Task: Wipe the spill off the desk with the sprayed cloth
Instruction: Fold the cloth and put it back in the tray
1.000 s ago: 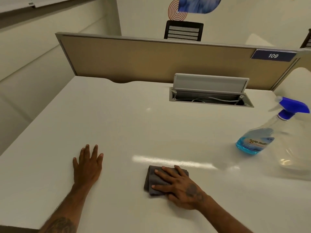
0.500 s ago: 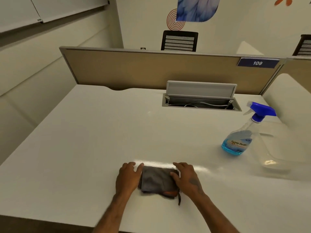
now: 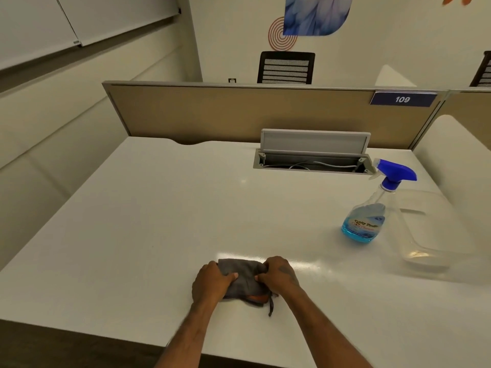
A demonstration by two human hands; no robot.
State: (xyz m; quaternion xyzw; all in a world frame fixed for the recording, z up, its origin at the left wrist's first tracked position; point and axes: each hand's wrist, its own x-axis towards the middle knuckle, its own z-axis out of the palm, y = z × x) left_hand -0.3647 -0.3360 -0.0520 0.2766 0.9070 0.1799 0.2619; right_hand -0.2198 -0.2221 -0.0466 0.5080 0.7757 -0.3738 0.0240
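A grey folded cloth (image 3: 244,277) with an orange patch and a dark loop at its near edge lies on the white desk (image 3: 159,221), close to the front edge. My left hand (image 3: 212,282) grips its left side and my right hand (image 3: 279,277) grips its right side, fingers curled into the fabric. A spray bottle (image 3: 372,211) with a blue trigger head and blue liquid stands at the right, well apart from the cloth. A glossy streak shows on the desk just beyond and right of the cloth; I cannot tell a spill from glare.
A clear plastic container (image 3: 430,235) lies right of the bottle. An open cable hatch (image 3: 313,155) with its lid raised sits at the back, in front of a tan partition (image 3: 239,112) marked 109. The desk's front edge runs just below my wrists.
My left hand has come from the bare desk at the left onto the cloth. Both hands have gone from lying flat on it to bunching it between them.
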